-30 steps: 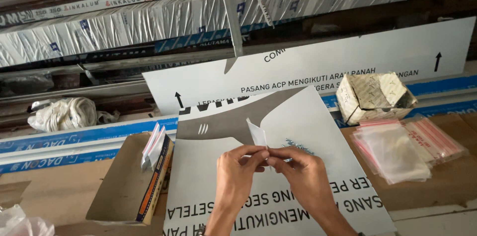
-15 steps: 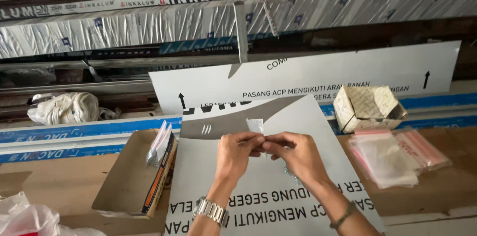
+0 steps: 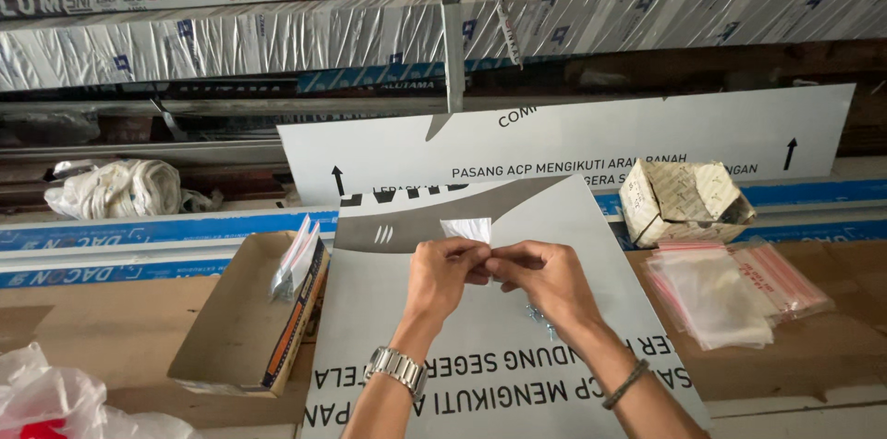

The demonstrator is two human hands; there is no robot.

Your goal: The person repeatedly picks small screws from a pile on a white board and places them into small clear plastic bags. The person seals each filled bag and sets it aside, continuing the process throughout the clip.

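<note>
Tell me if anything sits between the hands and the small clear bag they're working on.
Nothing visible does. The left hand and the right hand both already pinch the small clear bag directly, above the grey panel. The stack of zip bags and the cardboard box lie off to the sides.

One view only: our head-worn camera, looking forward and down over our workbench (image 3: 832,347) from close above. Our left hand (image 3: 443,274) and right hand (image 3: 547,280) sit low centre, near the lens. Farther off, the view faces stacked wrapped panels (image 3: 277,42) along the back.
</note>
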